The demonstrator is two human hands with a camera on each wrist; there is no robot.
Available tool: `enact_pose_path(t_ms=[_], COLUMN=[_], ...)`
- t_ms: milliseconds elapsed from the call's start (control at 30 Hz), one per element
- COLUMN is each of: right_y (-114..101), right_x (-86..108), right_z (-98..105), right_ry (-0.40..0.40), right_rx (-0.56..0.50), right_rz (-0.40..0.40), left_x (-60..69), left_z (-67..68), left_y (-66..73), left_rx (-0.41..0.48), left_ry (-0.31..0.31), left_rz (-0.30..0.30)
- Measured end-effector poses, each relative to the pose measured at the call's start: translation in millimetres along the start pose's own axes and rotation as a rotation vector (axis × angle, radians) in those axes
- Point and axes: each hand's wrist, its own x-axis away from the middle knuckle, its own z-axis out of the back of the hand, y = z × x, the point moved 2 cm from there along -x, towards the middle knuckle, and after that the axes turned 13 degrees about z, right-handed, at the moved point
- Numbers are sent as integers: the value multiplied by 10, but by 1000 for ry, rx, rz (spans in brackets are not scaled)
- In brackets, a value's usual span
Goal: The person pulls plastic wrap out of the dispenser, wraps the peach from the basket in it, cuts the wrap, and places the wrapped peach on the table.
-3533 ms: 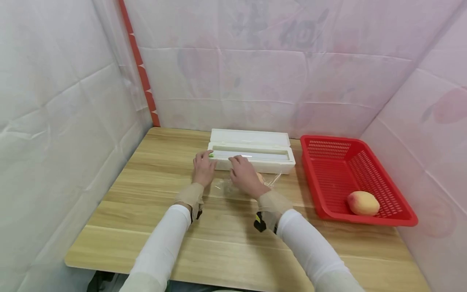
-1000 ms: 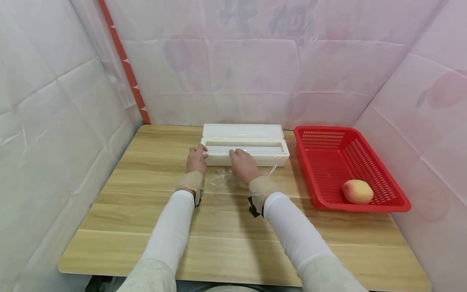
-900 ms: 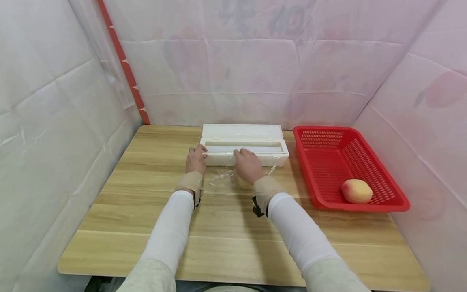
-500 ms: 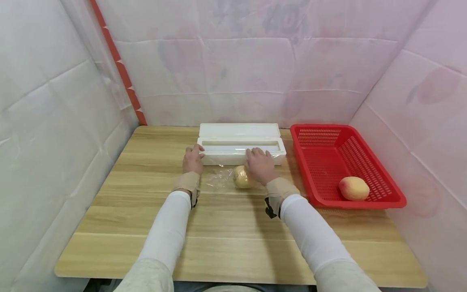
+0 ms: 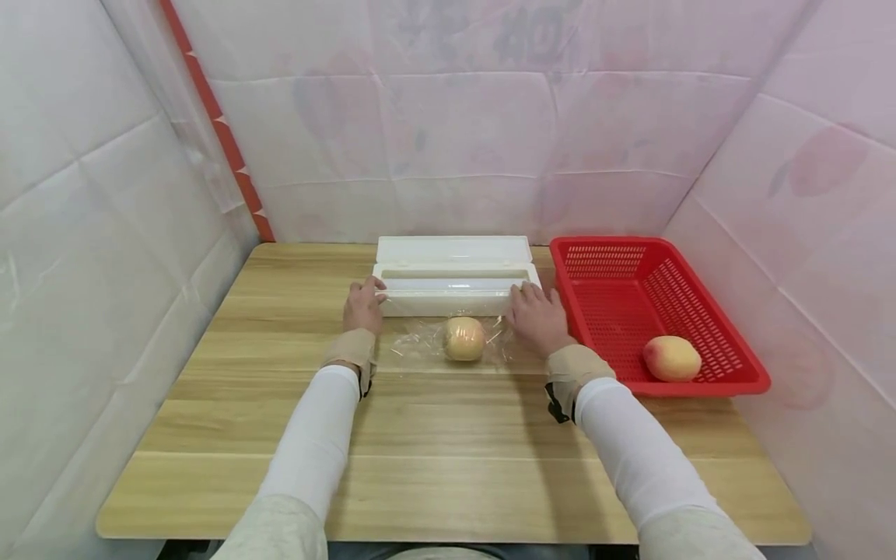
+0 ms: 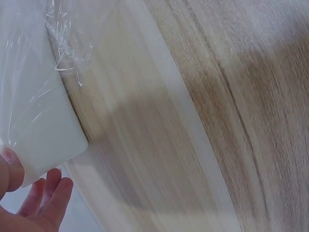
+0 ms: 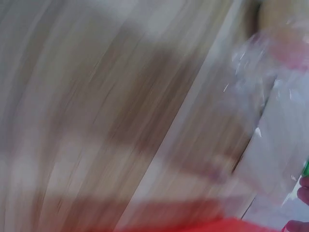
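A white cling film dispenser box sits at the back of the table, its lid tipped back and a film roll inside. My left hand grips its left end; the left wrist view shows the thumb on the front and fingers round the corner. At the right end of the front edge, my right hand pinches a small green slide cutter, mostly out of frame in the right wrist view. Clear cling film hangs down the box front and lies over a peach before it.
A red plastic basket stands right of the box, close to my right hand. Another peach lies in its near part. Bare wooden table lies in front of my arms, and white sheeting hangs behind.
My right hand has slid from the left part of the box's front edge to its right end. The peach under the film has come into view. My left hand stays at the left end.
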Motion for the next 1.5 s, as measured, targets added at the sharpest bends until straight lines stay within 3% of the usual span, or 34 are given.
enact_pose_path(t_ms=[200, 467, 633, 767, 867, 967, 1033, 1133, 1200, 1300, 1400, 1500], right_y=[105, 179, 205, 203, 184, 107, 2, -198, -322, -460, -551, -595], right_x=[74, 136, 162, 167, 147, 102, 59, 9, -8, 2, 23, 36], right_z=[20, 11, -20, -21, 0, 38, 66, 81, 47, -55, -174, -249], right_ry=[91, 47, 18, -3, 28, 111, 184, 256, 278, 278, 275, 283], right_rx=[79, 48, -19, -52, -69, -100, -138, -222, -292, -390, -410, -390], right_rz=[13, -29, -39, -42, -37, 25, 113, 239, 283, 288, 288, 280], left_x=[-13, 10, -9, -56, -72, -64, -29, 100, 239, 478, 664, 758], left_z=[36, 47, 56, 91, 161, 243, 278, 245, 139, -102, -341, -500], left_y=[-25, -71, -116, -172, -184, -144, -58, 170, 337, 500, 528, 495], left_rx=[3, 4, 34, 115, 203, 231, 203, 117, 53, -49, -137, -163], left_ry=[0, -22, -103, -179, -220, -179, -106, -5, -10, -86, -135, -109], left_rz=[-3, -4, -5, -6, 14, 5, -62, -272, -447, -681, -820, -842])
